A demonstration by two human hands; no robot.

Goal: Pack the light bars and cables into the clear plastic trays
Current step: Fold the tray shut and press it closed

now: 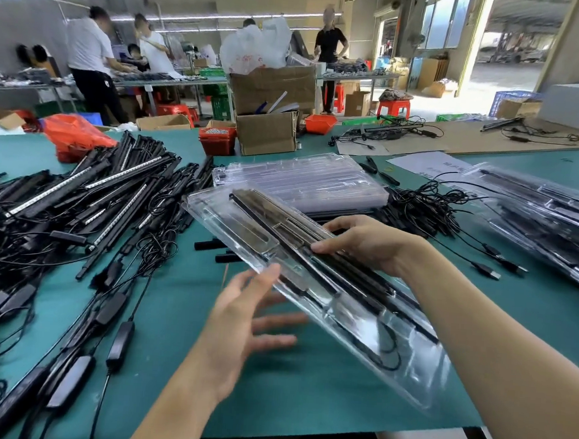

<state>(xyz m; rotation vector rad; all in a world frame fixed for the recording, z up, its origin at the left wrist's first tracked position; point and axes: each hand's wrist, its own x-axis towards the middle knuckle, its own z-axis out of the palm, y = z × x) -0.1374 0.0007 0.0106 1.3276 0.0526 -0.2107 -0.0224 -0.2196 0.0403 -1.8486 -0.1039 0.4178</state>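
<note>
Head view: a clear plastic tray [360,313] is held tilted above the green table [303,391], its far end raised toward the upper left. Black light bars [280,229] are seated lengthwise in its channels, and a coiled black cable [387,349] is seen in the near compartment. The tray is supported from below by the left hand [239,325], whose fingers are spread straight under it while the thumb is laid against the near edge. The right hand [365,243] is placed on top of the bars, fingers extended and pressed flat along them; nothing is pinched by either grip.

Just behind the held tray, a stack of empty clear trays [304,182] is set on the table. To the right, a stack of filled trays [548,217] is laid, and between the two stacks a tangle of USB cables [429,212] is spread, with plugs pointing to the right. The left part of the table is covered by a large heap of loose light bars with controllers and cords [59,210]. A red plastic bag [74,135] is seen beyond the heap, and cardboard boxes [268,115] are stood at the far edge. Several people are seen at other tables in the background.
</note>
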